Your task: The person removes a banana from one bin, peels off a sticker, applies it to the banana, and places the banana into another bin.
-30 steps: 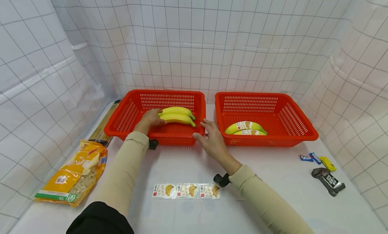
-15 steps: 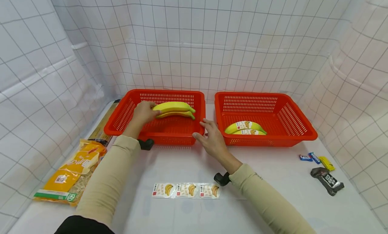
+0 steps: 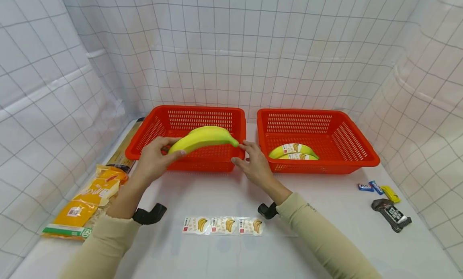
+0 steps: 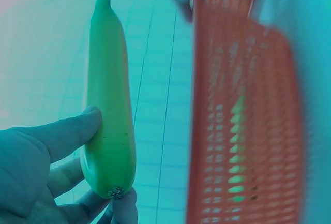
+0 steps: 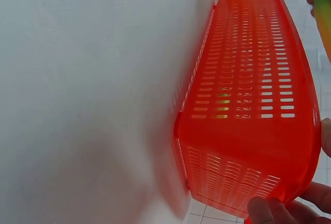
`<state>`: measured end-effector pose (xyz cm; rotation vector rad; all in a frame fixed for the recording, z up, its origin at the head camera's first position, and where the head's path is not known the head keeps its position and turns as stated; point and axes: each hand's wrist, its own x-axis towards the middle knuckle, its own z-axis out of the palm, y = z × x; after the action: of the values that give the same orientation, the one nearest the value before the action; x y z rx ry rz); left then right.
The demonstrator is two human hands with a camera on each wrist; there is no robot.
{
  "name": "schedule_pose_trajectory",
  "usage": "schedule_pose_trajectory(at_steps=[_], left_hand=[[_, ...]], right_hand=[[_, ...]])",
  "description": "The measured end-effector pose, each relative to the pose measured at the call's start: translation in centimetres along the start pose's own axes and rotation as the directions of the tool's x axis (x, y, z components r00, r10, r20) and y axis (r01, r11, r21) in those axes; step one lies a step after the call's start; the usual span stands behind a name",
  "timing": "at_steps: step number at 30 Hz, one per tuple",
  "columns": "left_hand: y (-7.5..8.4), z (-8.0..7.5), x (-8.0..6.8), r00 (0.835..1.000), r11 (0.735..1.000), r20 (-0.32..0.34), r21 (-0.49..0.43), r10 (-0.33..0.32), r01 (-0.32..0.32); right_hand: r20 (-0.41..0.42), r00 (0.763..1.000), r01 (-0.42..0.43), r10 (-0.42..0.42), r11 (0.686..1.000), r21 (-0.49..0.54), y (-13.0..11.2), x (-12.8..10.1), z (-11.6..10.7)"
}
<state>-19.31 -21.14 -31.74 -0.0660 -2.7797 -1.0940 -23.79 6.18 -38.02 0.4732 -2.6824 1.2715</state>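
Observation:
My left hand (image 3: pixel 154 156) pinches a yellow banana (image 3: pixel 202 139) by its blunt end, raised above the left red basket (image 3: pixel 202 166), stem pointing right. In the left wrist view, the thumb lies along the banana (image 4: pixel 109 105) and fingertips support its end. Yellow-green through the slots of the left basket (image 5: pixel 243 136) in the right wrist view shows fruit still inside. My right hand (image 3: pixel 257 166) holds that basket's front right corner, thumb at the rim and other fingers round the end. Two labelled bananas (image 3: pixel 293 150) lie in the right basket (image 3: pixel 318 168).
A strip of banana stickers (image 3: pixel 223 226) lies on the white table in front. At left are an orange food bag (image 3: pixel 87 198) and a brown-gold packet (image 3: pixel 124 150). Small wrapped sweets (image 3: pixel 377 188) and a black wrapped bar (image 3: pixel 392 214) lie at right. Gridded white cloth surrounds the table.
My left hand has lifted one banana up out of the left basket and drawn it toward me and leftward. The right hand has stayed at the basket's corner.

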Motion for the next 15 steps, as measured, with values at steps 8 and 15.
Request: schedule_pose_trajectory(at_steps=[8,15], left_hand=[[-1.5,4.0,-4.7,0.996,1.000,0.086,0.023,-0.020,0.018],[-1.8,9.2,-5.2,0.993,0.996,0.110,0.076,0.044,-0.052]], right_hand=[[0.016,1.000,0.020,-0.019,0.999,-0.040,-0.2,0.0,-0.4],[0.046,0.999,0.020,-0.018,0.999,-0.049,-0.3,-0.1,-0.8]])
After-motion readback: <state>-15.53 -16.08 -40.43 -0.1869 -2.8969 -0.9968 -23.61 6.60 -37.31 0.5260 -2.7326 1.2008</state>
